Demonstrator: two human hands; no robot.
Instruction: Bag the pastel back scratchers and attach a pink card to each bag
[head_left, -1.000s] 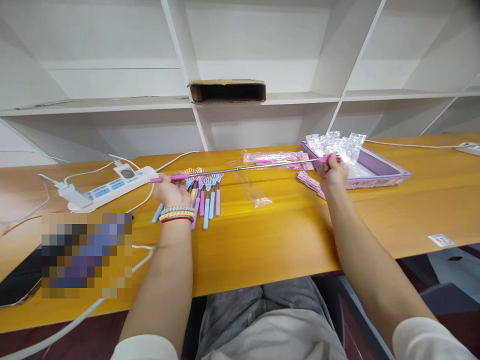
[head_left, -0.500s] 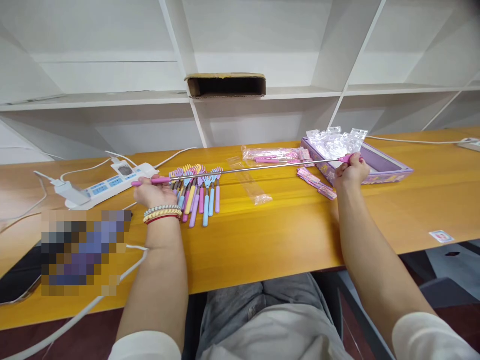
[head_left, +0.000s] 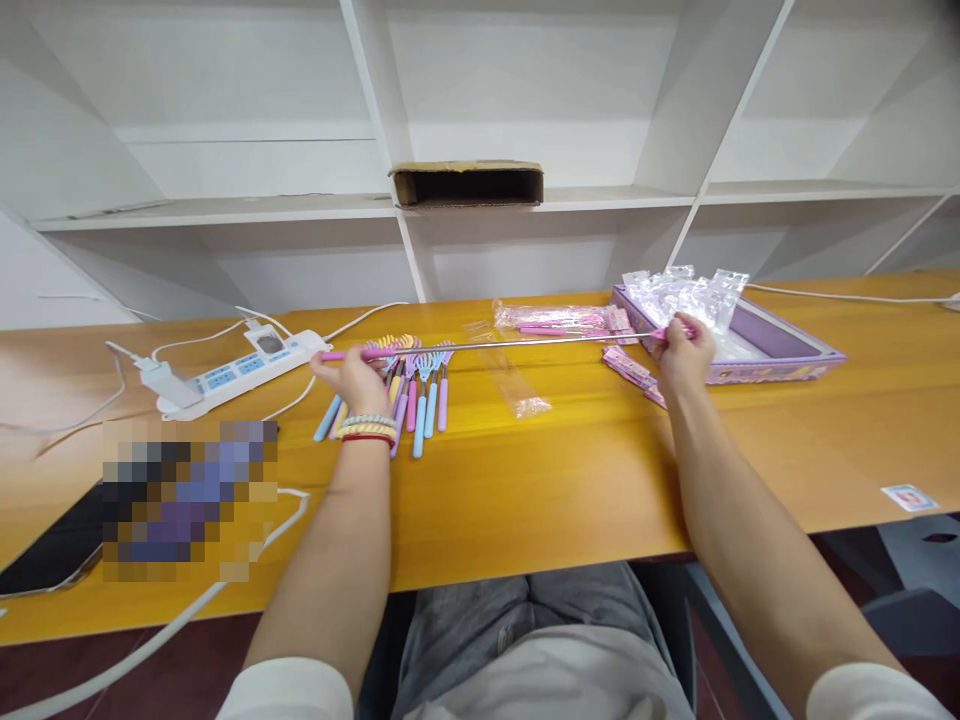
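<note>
A telescopic back scratcher (head_left: pixel 517 343) with a long thin metal rod is stretched level between my hands, above the table. My left hand (head_left: pixel 355 378) is closed on its pink handle, with bracelets at the wrist. Its other pink end is pinched in my right hand (head_left: pixel 685 348), whose fingers partly hide it. Beneath and beside my left hand lie several back scratchers (head_left: pixel 421 405) with blue, purple, pink and yellow handles. Close to my right hand stands a purple box (head_left: pixel 780 372) filled partly with clear plastic sleeves (head_left: pixel 679 298).
A clear empty sleeve (head_left: pixel 517 375) lies mid-table, near a wrapped pink back scratcher (head_left: pixel 555 318) and pink printed cards (head_left: pixel 630 370). To the left are a power strip (head_left: pixel 240 372), cables and a dark phone (head_left: pixel 56 540). An open cardboard box (head_left: pixel 469 185) sits on the white shelf.
My hands have come closer together, and the back scratcher's metal rod shows shorter between them. The camera view has shifted slightly.
</note>
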